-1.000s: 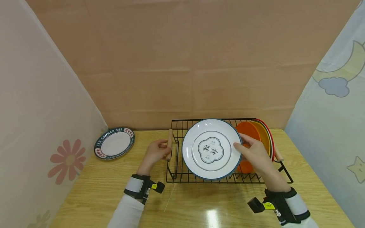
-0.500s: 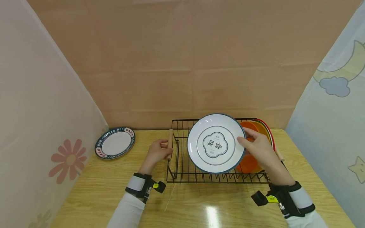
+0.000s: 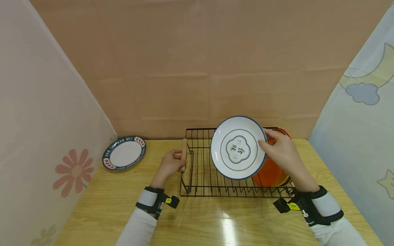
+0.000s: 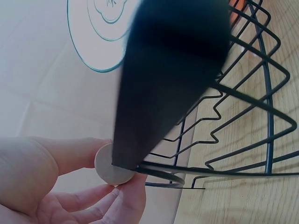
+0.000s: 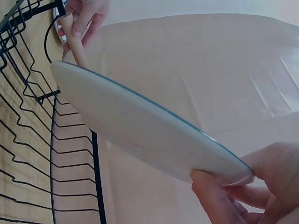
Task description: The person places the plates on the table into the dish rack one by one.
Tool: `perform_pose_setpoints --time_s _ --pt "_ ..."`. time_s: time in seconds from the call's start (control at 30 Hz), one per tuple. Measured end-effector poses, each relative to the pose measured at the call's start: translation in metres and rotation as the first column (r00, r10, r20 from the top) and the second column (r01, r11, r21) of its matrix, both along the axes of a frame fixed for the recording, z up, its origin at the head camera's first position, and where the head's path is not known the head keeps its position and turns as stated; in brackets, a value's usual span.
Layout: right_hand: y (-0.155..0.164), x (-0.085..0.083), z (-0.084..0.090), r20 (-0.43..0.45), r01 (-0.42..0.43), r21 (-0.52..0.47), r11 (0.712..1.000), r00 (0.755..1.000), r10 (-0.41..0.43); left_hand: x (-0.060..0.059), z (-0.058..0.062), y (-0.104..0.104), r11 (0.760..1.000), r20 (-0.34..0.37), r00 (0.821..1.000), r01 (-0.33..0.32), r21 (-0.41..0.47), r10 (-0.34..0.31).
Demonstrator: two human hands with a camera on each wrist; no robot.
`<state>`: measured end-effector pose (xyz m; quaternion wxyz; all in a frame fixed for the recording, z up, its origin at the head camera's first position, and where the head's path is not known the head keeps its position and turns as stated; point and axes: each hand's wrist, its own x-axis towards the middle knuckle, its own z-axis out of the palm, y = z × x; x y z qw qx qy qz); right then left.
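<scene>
Right grip (image 3: 281,150) pinching white plate (image 3: 237,147) by its right rim, thumb on front face, fingers behind. Plate tilted upright, up in air over right half of black wire rack (image 3: 203,177), face toward me, blue rim, clover mark in middle. Orange bowl (image 3: 268,172) plus yellow and red ones stacked on edge in rack just behind plate. Left grip (image 3: 170,164) curled round wooden handle (image 3: 184,155) at rack's left end. Second plate (image 3: 124,153) with lettered rim flat on counter (image 3: 101,205), far left, well apart from rack.
</scene>
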<state>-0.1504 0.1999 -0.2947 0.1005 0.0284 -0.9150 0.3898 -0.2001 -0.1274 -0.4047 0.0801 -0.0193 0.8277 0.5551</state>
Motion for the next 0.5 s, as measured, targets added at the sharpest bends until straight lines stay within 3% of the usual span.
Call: perform_pose_setpoints --time_s 0.23,0.5 --pt "-0.0031 -0.0036 0.0036 -0.166 0.059 0.152 0.987 0.986 -0.033 0.0001 -0.0023 -0.0010 1.000 -0.014 1.000 -0.004 -0.002 0.004" --pt "-0.0043 -0.0074 0.0096 -0.248 0.094 0.238 0.967 0.968 -0.034 -0.0007 -0.0047 -0.0007 1.000 -0.024 1.000 0.001 -0.009 -0.001"
